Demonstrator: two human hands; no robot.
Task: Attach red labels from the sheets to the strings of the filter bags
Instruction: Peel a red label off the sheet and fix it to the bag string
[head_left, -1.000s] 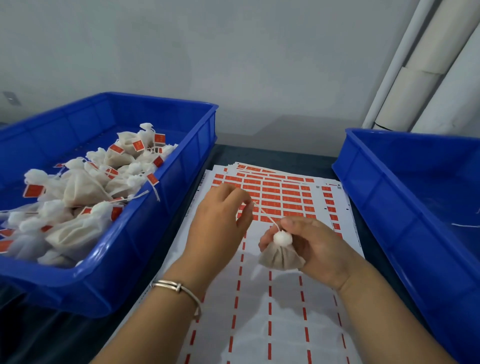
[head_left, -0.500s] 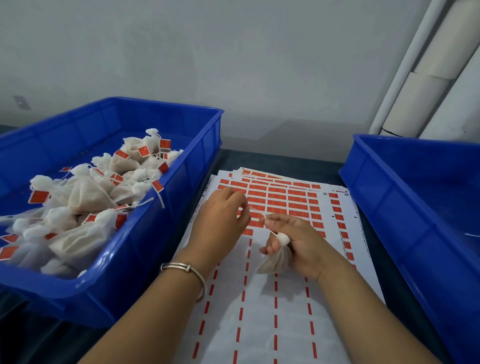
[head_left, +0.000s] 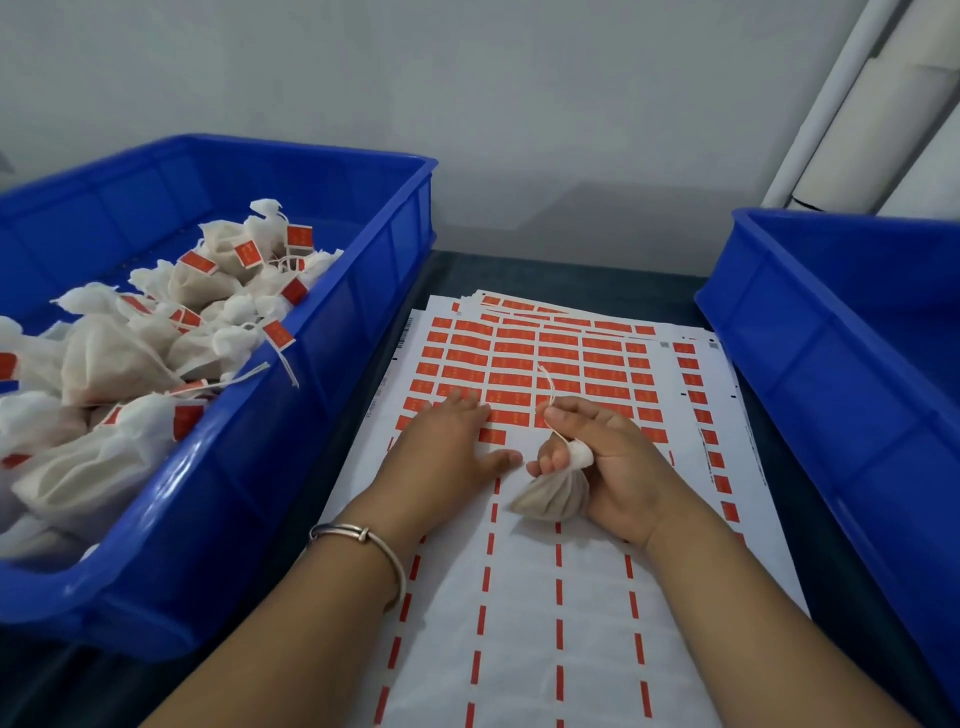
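Meanwhile right hand (head_left: 618, 457) grips filter bag (head_left: 553, 496).

I see two bins of blue plastic, the left bin (head_left: 332, 332) smooth and glossy along its near rim, the right bin (head_left: 810, 364) of the same sheen. The filter bags (head_left: 104, 358) in the left one look like matt white nonwoven cloth. The label sheets (head_left: 571, 597) are matt white paper with red labels (head_left: 514, 348). The bracelet (head_left: 363, 540) looks like polished metal.
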